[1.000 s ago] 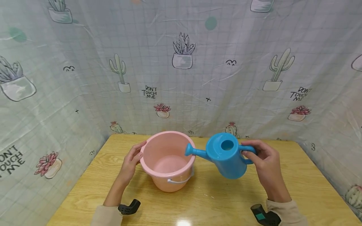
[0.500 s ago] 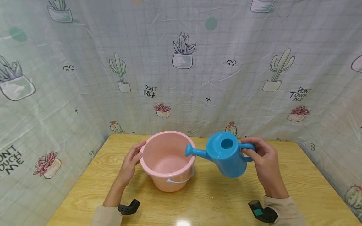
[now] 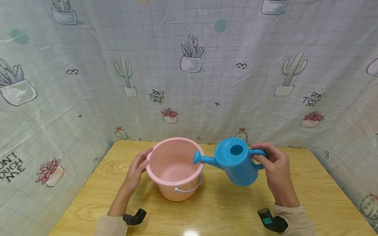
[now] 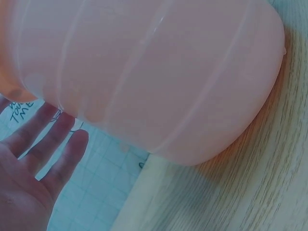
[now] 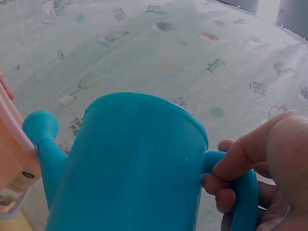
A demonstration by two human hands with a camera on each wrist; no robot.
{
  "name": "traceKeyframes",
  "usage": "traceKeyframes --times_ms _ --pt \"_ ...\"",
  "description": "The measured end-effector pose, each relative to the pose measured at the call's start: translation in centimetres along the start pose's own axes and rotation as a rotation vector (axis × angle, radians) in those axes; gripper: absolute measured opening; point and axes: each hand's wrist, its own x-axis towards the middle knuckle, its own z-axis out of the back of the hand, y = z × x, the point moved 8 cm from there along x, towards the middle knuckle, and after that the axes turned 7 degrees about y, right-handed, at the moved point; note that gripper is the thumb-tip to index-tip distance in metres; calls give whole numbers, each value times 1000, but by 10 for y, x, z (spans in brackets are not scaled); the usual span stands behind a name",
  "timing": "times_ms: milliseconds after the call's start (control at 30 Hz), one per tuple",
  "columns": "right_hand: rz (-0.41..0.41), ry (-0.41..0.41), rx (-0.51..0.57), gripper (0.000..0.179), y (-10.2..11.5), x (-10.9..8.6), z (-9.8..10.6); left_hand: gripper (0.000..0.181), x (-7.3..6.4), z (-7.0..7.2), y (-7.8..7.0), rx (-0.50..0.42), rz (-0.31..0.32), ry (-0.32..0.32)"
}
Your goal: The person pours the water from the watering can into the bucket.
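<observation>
Clad in a plain beige left sleeve and matching right sleeve, with left hand and right hand bare. Wearing, on the left, a bent black device dotted with small holes; on the right, a similar black unit bearing a green patch.

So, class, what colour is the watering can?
The watering can is bright blue, including its spout and handle; the head view shows it best.
</observation>
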Motion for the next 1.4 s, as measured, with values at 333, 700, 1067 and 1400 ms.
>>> traceKeyframes --times_ms 333,700,1067,1400 --pt "7 -7 -4 19 1 -1 2 41 1 -1 -1 9 0 7" --pt "8 6 -24 18 3 1 2 41 1 -1 0 12 14 -4" --pt "3 19 -11 19 3 1 2 42 -1 -2 0 14 31 -2" --pt "7 16 8 19 3 1 2 42 0 -2 -1 17 8 2"
